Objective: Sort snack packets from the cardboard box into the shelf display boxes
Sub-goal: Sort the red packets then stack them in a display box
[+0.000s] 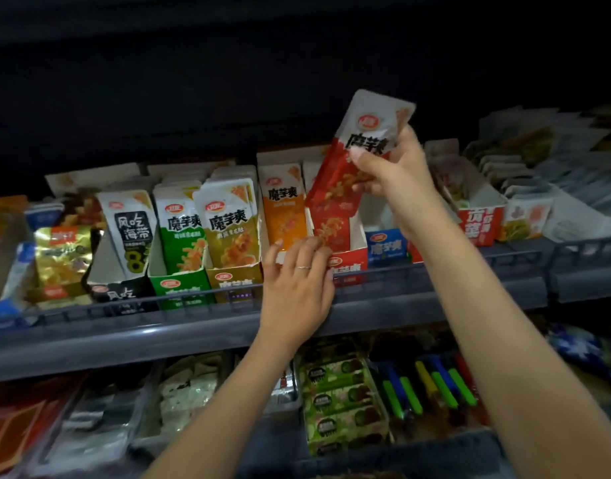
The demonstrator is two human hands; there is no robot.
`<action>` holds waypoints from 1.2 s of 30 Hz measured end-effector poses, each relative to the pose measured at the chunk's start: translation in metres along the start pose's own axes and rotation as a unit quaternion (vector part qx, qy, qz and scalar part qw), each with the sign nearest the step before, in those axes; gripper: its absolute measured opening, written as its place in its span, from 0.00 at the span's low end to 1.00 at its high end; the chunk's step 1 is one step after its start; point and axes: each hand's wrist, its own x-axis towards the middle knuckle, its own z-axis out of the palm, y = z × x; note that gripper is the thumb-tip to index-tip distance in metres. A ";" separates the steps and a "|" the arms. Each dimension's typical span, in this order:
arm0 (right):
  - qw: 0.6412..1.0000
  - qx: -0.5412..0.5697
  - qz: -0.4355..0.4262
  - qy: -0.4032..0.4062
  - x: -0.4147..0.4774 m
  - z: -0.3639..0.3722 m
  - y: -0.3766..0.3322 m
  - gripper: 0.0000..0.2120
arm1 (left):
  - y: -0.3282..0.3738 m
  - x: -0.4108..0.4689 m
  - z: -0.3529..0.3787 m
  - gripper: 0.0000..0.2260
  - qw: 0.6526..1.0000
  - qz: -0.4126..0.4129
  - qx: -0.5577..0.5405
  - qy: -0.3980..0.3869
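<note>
Red packet [335,181] above display-box rim [349,253]

**Grey shelf, boxes in a row**

The shelf [159,337] has a low front rail [90,307]. Display boxes stand on it side by side: black box [124,292], green box [179,286], gold box [233,276], red box [349,267] and blue box [387,245] (partly behind an arm). Gold packets [62,254] sit at the left.

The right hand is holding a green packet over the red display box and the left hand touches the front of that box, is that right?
Not quite. The head view shows the packet in the right hand is red and white, not green. It is over the red display box, and the left hand touches that box's front.
</note>
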 end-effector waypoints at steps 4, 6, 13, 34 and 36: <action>0.995 -0.054 0.009 -0.078 0.014 -0.009 0.017 0.17 | -0.002 0.001 0.004 0.09 1.000 0.000 0.006 0.007; 0.996 -0.049 0.008 -0.069 0.020 -0.011 0.025 0.16 | -0.002 0.001 0.005 0.09 1.000 0.006 0.008 0.008; 0.977 -0.189 0.001 -0.095 0.032 0.003 0.058 0.16 | -0.002 0.003 0.008 0.11 1.000 0.014 0.013 0.017; 0.768 -0.628 -0.126 -0.036 0.025 0.016 0.061 0.31 | -0.001 0.003 0.005 0.15 1.000 0.017 0.013 -0.006; 0.767 -0.627 -0.134 -0.016 0.026 0.019 0.066 0.29 | -0.001 0.003 0.005 0.15 1.000 0.017 0.014 -0.004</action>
